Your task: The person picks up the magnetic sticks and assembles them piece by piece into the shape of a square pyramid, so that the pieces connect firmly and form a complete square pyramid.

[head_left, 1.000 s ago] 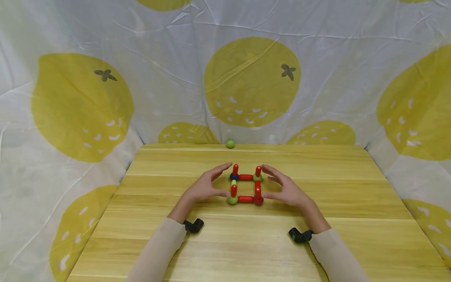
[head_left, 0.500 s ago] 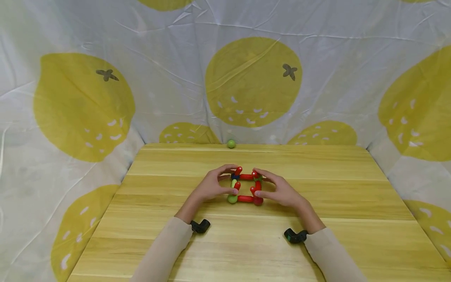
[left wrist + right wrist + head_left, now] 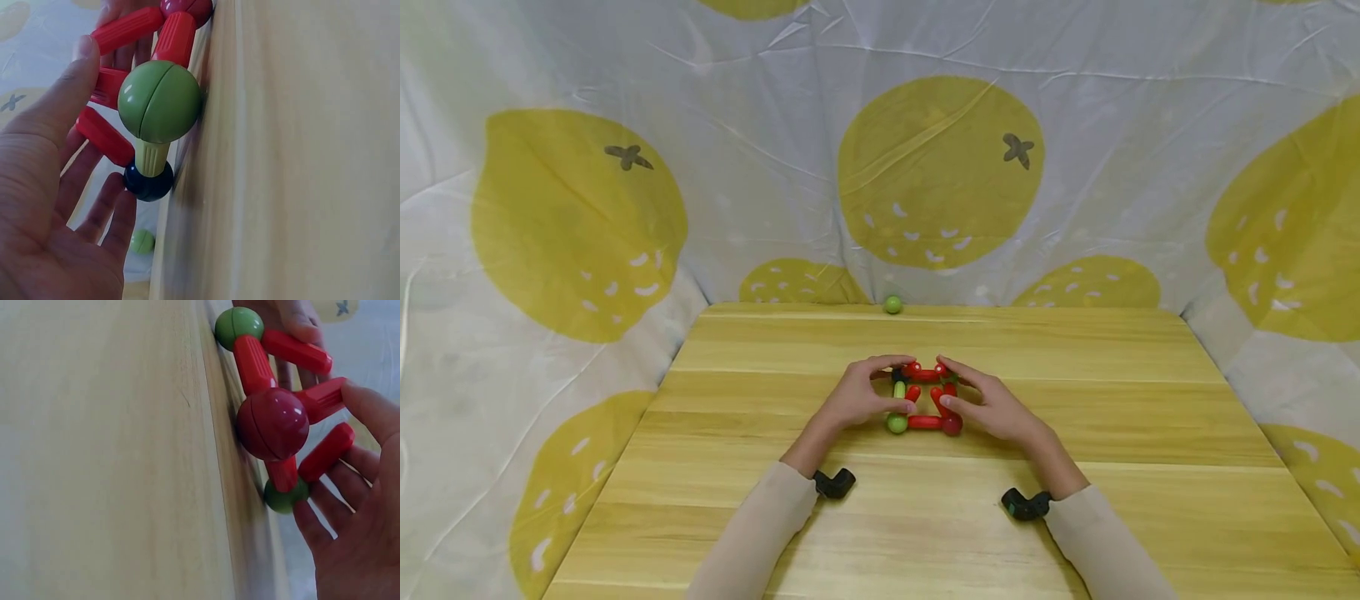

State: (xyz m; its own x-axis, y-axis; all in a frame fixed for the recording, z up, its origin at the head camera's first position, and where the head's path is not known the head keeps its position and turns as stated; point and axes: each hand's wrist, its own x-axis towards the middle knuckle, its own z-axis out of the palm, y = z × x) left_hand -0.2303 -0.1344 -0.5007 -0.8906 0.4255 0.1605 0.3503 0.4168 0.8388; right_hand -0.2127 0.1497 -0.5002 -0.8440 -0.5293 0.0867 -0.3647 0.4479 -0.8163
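Observation:
A square frame of toy rods and balls lies on the wooden table (image 3: 917, 508). Its corners are a green ball (image 3: 897, 423), a dark red ball (image 3: 952, 424), a dark blue ball (image 3: 149, 181) and another green ball (image 3: 286, 496). A pale yellow-green rod (image 3: 152, 157) forms the left side; the other sides are red. From each corner a red rod leans inward. My left hand (image 3: 855, 395) presses the left pair, thumb on the near rod (image 3: 129, 29), fingers at the far one. On the right pair, my right hand (image 3: 1000, 406) does likewise, thumb against the near rod (image 3: 322, 400).
A loose green ball (image 3: 892, 305) sits at the table's back edge. Behind it hangs a pale cloth (image 3: 760, 167) printed with yellow lemons. Black wrist cameras (image 3: 835, 483) are strapped on both wrists.
Both hands have come inward onto the rods. The four rods have gone from upright to tilted toward the middle, the left pair leaning right and the right pair leaning left.

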